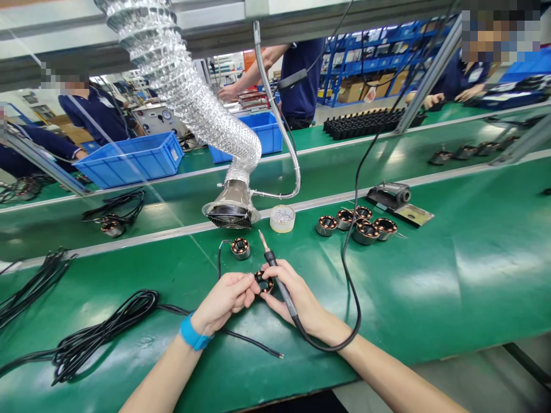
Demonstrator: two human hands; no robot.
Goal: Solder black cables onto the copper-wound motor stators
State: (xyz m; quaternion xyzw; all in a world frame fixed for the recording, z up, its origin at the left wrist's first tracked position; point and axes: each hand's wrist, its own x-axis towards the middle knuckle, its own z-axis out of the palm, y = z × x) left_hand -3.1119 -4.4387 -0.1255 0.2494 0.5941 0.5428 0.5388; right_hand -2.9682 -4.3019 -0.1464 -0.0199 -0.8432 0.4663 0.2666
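Between my two hands is a motor stator (pixel 264 283), a dark ring with copper windings, partly covered by fingers. My left hand (pixel 230 295), with a blue band at the wrist, pinches at the stator's left side; anything finer in that pinch is too small to make out. My right hand (pixel 297 292) grips the stator's right side and also carries a soldering iron (pixel 282 287), its tip pointing up and away. Just beyond the hands, another stator (pixel 240 248) with a dark lead stands on the green bench. A black cable (pixel 253 342) with a stripped end runs beneath my left hand.
A fume duct (pixel 232 201) hangs over the bench beside a round, pale container (pixel 283 218). Several stators (pixel 367 232) and a soldering iron stand (pixel 398 201) are at right. Coiled black cables (pixel 107 327) lie left. Blue bins (pixel 131 160) and co-workers are across the bench.
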